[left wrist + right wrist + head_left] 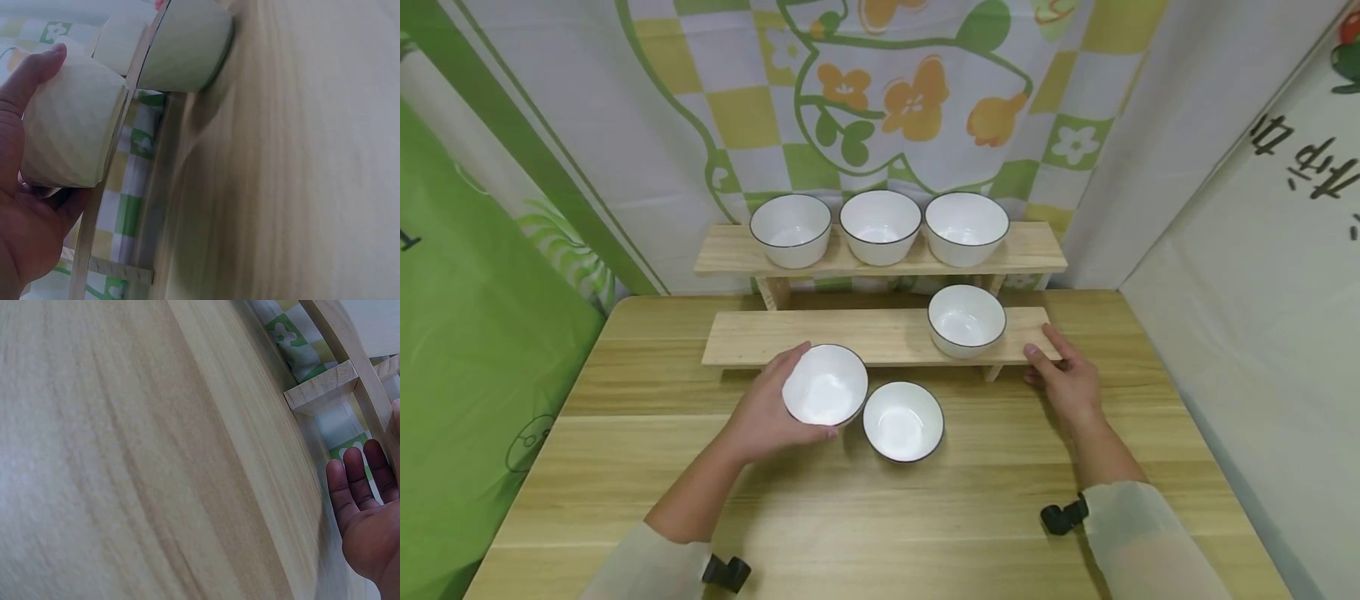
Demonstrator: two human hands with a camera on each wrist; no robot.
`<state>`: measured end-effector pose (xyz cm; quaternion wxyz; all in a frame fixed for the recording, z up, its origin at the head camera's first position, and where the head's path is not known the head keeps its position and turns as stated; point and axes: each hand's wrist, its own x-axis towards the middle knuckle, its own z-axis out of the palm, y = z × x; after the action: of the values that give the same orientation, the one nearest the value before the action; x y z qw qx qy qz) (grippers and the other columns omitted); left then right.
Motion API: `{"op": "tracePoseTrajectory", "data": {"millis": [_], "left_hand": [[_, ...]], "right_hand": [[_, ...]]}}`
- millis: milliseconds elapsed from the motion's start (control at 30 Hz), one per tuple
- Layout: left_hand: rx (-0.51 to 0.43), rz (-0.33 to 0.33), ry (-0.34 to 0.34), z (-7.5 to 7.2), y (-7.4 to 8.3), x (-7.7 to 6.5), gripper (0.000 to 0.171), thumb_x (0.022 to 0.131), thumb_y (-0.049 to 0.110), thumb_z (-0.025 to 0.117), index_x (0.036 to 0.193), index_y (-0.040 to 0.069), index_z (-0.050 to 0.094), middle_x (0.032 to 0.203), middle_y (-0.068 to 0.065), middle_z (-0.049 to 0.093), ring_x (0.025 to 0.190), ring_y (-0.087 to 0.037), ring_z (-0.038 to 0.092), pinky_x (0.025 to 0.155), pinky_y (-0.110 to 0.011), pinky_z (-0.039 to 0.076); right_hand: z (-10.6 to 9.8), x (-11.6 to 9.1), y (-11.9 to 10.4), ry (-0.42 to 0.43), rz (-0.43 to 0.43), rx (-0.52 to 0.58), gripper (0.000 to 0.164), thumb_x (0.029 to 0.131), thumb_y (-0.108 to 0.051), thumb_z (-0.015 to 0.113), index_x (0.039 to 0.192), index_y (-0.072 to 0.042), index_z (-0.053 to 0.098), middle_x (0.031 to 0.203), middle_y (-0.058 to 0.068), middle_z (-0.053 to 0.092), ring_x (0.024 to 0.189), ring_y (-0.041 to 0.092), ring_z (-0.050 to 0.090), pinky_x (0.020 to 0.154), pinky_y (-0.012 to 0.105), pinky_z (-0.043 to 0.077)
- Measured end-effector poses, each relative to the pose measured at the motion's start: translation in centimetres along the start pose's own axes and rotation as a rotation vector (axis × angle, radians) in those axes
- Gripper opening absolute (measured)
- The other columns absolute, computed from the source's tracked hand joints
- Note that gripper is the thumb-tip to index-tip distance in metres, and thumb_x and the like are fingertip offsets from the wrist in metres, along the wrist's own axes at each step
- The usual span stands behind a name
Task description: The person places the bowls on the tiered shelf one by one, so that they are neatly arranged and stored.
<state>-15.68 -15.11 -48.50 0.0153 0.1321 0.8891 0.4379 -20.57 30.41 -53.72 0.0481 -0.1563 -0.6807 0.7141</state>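
Note:
My left hand (767,421) grips a white bowl (826,385) with a dark rim, thumb on the near side and fingers round the far side. That bowl is held at the front edge of the lower wooden shelf (820,333); its faceted outer wall (72,119) shows in the left wrist view. Just right of it, a matching bowl (903,422) stands upright on the table. My right hand (1067,383) holds the right end of the lower shelf, thumb on top. Beneath the board, several of its fingers (359,481) extend in the right wrist view. Another bowl (967,321) sits toward the shelf's right end.
Three more white bowls, left (791,231), middle (880,227) and right (966,228), stand in a row on the upper shelf (726,248). Behind the stand hangs a patterned curtain (752,117). The wooden table (880,525) extends in front.

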Motion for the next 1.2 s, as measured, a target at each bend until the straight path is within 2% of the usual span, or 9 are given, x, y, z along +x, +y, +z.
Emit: {"op": "tracePoseTrajectory", "data": {"millis": [200, 367, 500, 667, 900, 1200], "left_hand": [[-0.048, 0.002, 0.019, 0.0, 0.4, 1.0, 0.125, 0.056, 0.038, 0.104, 0.160, 0.016, 0.038, 0.158, -0.010, 0.043, 0.134, -0.038, 0.051, 0.107, -0.063, 0.044], [-0.053, -0.007, 0.019, 0.3, 0.7, 1.7, 0.128, 0.054, 0.050, 0.102, 0.161, 0.019, 0.038, 0.159, -0.007, 0.042, 0.135, -0.036, 0.051, 0.107, -0.062, 0.044], [-0.058, -0.012, 0.017, 0.5, 1.1, 2.4, 0.129, 0.054, 0.054, 0.101, 0.161, 0.021, 0.037, 0.160, -0.005, 0.040, 0.136, -0.035, 0.049, 0.108, -0.061, 0.043], [-0.059, -0.015, 0.024, 0.9, 1.5, 3.4, 0.129, 0.054, 0.054, 0.101, 0.162, 0.022, 0.037, 0.159, -0.005, 0.041, 0.137, -0.034, 0.048, 0.110, -0.061, 0.041], [-0.118, 0.006, 0.033, 1.8, 2.0, 5.0, 0.121, 0.056, 0.052, 0.101, 0.158, 0.025, 0.043, 0.156, -0.002, 0.044, 0.136, -0.031, 0.048, 0.108, -0.060, 0.042], [-0.096, -0.052, 0.044, 2.8, 2.7, 6.6, 0.131, 0.057, 0.055, 0.099, 0.164, 0.022, 0.031, 0.163, -0.007, 0.036, 0.145, -0.033, 0.039, 0.114, -0.059, 0.036]], "right_hand": [[0.1, -0.1, -0.2, 0.000, 0.006, 0.015, 0.076, 0.090, -0.023, 0.083, 0.157, -0.020, 0.047, 0.106, 0.004, 0.063, 0.078, 0.014, 0.073, 0.079, 0.028, 0.061], [0.0, -0.1, -0.2, -0.006, 0.008, 0.007, 0.076, 0.090, -0.025, 0.083, 0.157, -0.022, 0.047, 0.110, 0.006, 0.062, 0.079, 0.014, 0.073, 0.079, 0.027, 0.061], [0.0, 0.0, -0.2, -0.003, 0.008, 0.014, 0.076, 0.090, -0.025, 0.083, 0.157, -0.022, 0.047, 0.111, 0.006, 0.062, 0.079, 0.015, 0.073, 0.079, 0.027, 0.061], [0.0, -0.1, -0.1, -0.005, -0.012, 0.014, 0.074, 0.090, -0.024, 0.083, 0.156, -0.019, 0.049, 0.111, 0.005, 0.063, 0.078, 0.014, 0.074, 0.078, 0.027, 0.061], [0.0, 0.0, 0.1, -0.004, -0.018, 0.003, 0.074, 0.091, -0.025, 0.082, 0.156, -0.019, 0.048, 0.116, 0.007, 0.060, 0.077, 0.012, 0.073, 0.078, 0.027, 0.061], [-0.1, 0.0, 0.1, -0.010, -0.015, 0.015, 0.074, 0.090, -0.024, 0.083, 0.156, -0.020, 0.048, 0.120, 0.006, 0.059, 0.079, 0.014, 0.073, 0.078, 0.027, 0.061]]}}
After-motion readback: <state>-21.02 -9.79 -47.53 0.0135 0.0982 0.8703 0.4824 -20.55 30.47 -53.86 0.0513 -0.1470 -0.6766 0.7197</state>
